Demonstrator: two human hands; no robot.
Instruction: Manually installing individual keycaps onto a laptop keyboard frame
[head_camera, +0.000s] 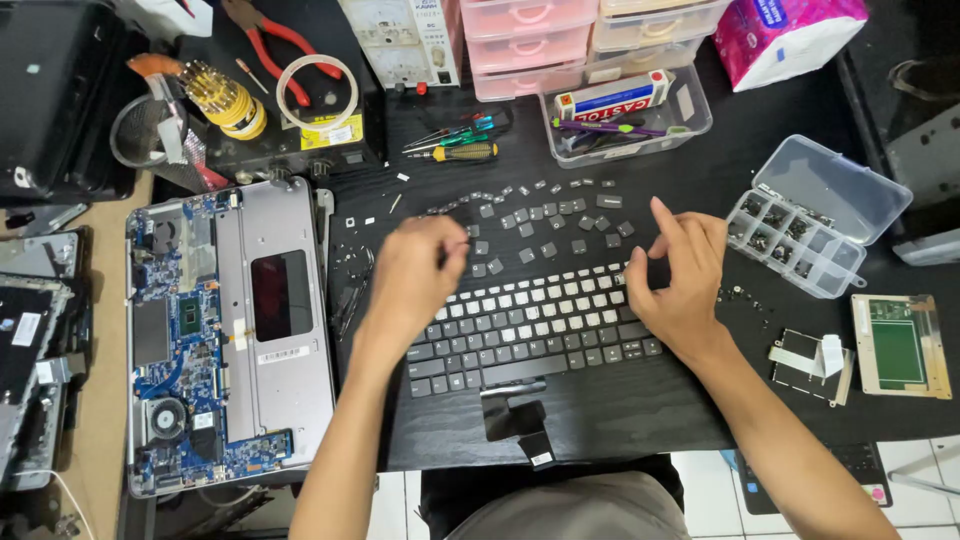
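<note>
- Our left hand (418, 275) hovered over the far-left corner of the keyboard (530, 335), fingers curled loosely downward; it was blurred, and we could not tell whether it pinched anything.
- Our right hand (680, 285) rested at the keyboard's far-right corner, thumb raised, fingers bent toward the top row of keys; we could not make out anything held in it.
- We counted one detached keyboard, lying flat on the black table (620, 420) between our two hands, its far rows partly stripped of caps.
- Loose keycaps (545, 225) lay scattered just beyond the keyboard, roughly two dozen, too small for an exact count.
- One opened laptop base (225, 330) with its circuit board exposed sat well to the left of our left hand.
- One clear compartment box (810, 215) with its lid open stood to the right of our right hand, near it but apart.
- Two screwdrivers (455, 140) lay far of the keycaps, one red-handled pair of pliers (275, 45) farther left.
- One clear tub (625, 115) of tools stood beyond the keycaps, and one green trackpad board (900, 345) lay at the right edge.
</note>
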